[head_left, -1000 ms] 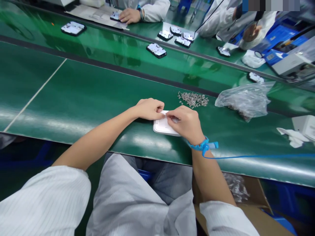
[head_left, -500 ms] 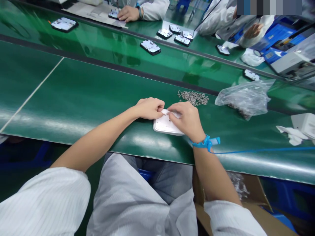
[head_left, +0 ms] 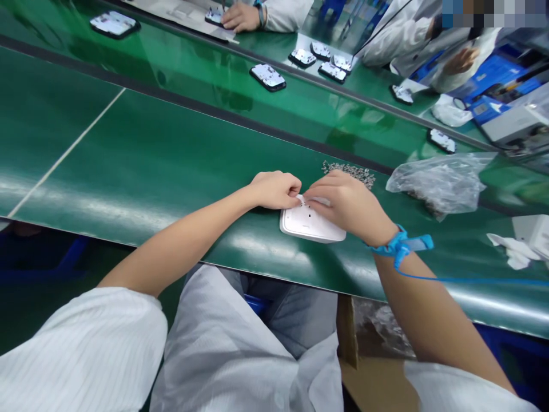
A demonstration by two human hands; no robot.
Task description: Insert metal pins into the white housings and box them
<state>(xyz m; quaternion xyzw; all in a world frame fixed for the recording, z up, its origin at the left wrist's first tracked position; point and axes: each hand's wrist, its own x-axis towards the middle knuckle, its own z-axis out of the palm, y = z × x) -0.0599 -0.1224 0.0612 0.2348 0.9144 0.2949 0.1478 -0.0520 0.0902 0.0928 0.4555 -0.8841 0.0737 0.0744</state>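
A white rounded plastic housing [head_left: 315, 226] lies on the green work surface in front of me. Small dark holes show on its top face. My left hand [head_left: 278, 190] is closed, fingers curled, with the thumb tip at the housing's far left corner. Beside it my right hand [head_left: 349, 206] reaches over the top face, thumb and fingers brought together in a pinch near the holes. Whatever either hand pinches is hidden or too small to make out. A blue wrist strap [head_left: 401, 245] with a cord circles my right wrist. Just behind that hand lies a pile of small metal parts [head_left: 360, 173].
A clear plastic bag [head_left: 446, 180] of small parts lies to the right, with a white box [head_left: 532, 234] and crumpled tissue [head_left: 512, 252] beyond. Black-edged units [head_left: 268, 76] sit along the far belt. A co-worker's hand [head_left: 242, 17] works across from me. Below stands a cardboard box [head_left: 377, 377].
The camera view has shifted a little, moving the scene rightward. My right wrist has swung out to the right, uncovering more of the housing. My left hand keeps its place at the corner.
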